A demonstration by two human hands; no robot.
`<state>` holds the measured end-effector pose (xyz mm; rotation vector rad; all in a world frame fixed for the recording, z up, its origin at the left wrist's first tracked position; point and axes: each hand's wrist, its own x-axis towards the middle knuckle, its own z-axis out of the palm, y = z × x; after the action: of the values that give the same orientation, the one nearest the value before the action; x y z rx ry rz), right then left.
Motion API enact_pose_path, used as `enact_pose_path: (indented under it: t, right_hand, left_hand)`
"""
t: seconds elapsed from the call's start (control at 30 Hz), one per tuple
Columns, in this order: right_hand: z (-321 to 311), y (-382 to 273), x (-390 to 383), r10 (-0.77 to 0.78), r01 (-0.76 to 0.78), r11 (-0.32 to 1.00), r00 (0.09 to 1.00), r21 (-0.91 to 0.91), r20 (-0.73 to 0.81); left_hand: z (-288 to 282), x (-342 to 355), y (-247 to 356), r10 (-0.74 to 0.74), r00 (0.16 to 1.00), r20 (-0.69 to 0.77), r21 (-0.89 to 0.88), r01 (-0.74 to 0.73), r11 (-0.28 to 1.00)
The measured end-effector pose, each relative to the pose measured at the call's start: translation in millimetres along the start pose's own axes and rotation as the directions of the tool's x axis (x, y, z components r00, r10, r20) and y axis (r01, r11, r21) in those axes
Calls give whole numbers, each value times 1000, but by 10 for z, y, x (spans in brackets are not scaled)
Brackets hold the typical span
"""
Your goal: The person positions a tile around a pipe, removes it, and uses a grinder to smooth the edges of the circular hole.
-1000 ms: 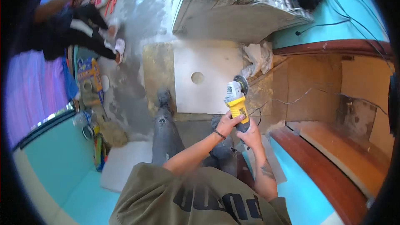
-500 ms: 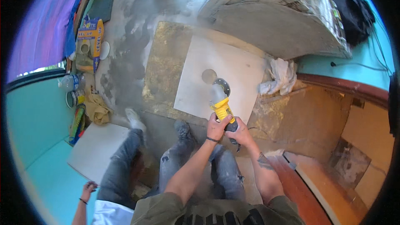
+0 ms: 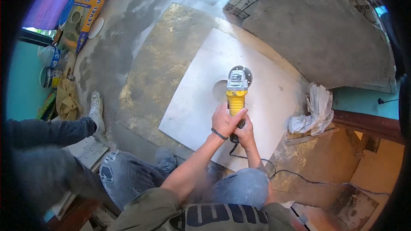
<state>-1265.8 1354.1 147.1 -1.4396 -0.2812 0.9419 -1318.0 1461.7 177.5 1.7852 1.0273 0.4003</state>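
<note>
A yellow and grey angle grinder (image 3: pixel 236 99) is held over a large white tile (image 3: pixel 192 90), its head and perforated disc pointing away from me. My left hand (image 3: pixel 223 122) wraps round the yellow body, and my right hand (image 3: pixel 245 134) grips the dark rear handle just behind it. Left of the grinder's head lies a round grey patch (image 3: pixel 219 90) on the tile, partly covered by the tool; I cannot tell whether it is a hole. Whether the disc touches the tile is unclear.
A stained board (image 3: pixel 160 55) lies under the tile. The black power cord (image 3: pixel 295 173) runs right across the floor. Crumpled white plastic (image 3: pixel 314 111) sits by the tile's right corner. Another person's leg (image 3: pixel 51 130) extends from the left. A grey slab (image 3: pixel 317 34) stands far right.
The grinder has swung to point more directly away from me, and my view has shifted. The other person's leg now stretches in from the left; that person's hand has left the picture.
</note>
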Motion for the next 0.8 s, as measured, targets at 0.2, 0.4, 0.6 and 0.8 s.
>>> enact_pose_path:
  t: [0.2, 0.4, 0.6, 0.8]
  right_hand:
    - [-349, 316, -384, 29, -99, 924, 981, -369, -191]
    - [-170, 111, -619, 4, -136, 852, 967, -506, -254]
    - [36, -30, -948, 51, -241, 656, 960, -715, -277]
    - [96, -165, -1046, 74, -293, 596, 947, -748, -313]
  left_hand:
    - [171, -231, -34, -108, 975, 196, -145, 138, 980]
    - [190, -390, -109, 20, 992, 128, -215, 8, 977]
    - [373, -622, -648, 36, 982, 188, -428, 49, 903]
    - [178, -677, -446, 48, 965, 257, -603, 121, 789]
